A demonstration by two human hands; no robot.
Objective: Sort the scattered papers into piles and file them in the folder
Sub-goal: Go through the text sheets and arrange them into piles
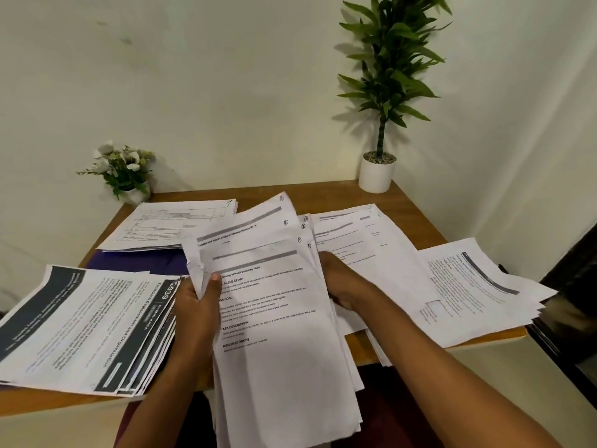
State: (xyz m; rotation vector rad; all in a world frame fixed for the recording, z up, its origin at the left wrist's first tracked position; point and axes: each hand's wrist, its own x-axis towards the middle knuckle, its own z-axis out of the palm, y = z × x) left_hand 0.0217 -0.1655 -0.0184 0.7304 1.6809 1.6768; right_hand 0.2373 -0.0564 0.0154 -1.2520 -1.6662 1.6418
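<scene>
Right now your L hand (197,305) pinches the sheaf (277,318) at its left edge, thumb on the front sheet, fingers curled behind. Your R hand (342,282) has the sheaf's right edge; its fingers are tucked behind the sheets & out of sight, so it reads as a grasp.

The sheaf sits ctr frame, fanned & tilted up off the table (416,205), its lower end hanging past the near table edge. Circled nos. show in the top corners of several sheets.

- Lower left of frame: dark-header pile (80,328), lying flat, its right side just beside your L hand.
- Upper left: table-print pile (168,227), resting partly on the purple folder (145,263), which lies flat & shows between those two piles.
- Right of ctr: spread of white sheets (371,240), behind your R hand.
- Far right: text pile (478,292), overhanging the table's edge.
- Back of table: flower pot (124,166) at upper left, tall potted plant (376,176) at upper right, both by the wall.
</scene>
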